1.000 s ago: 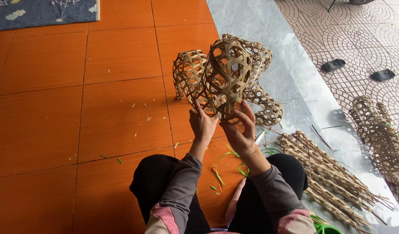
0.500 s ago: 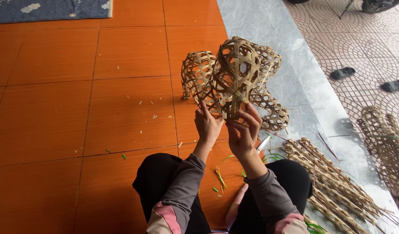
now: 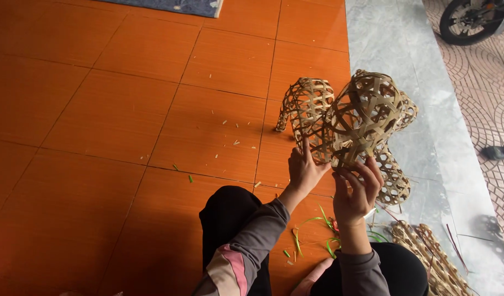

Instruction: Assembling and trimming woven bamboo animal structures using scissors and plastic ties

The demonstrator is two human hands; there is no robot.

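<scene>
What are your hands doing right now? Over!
Left hand and right hand both grip the open-weave bamboo basket, held up over the orange tiles. More woven pieces right behind it. Nothing blocking.

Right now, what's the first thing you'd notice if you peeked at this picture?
The woven basket, an open lattice of pale strips, held up in the middle by the left hand and the right hand. More woven pieces stand just behind it on the bright orange tiled floor. A dark wheel peeks in at the top right corner.
</scene>
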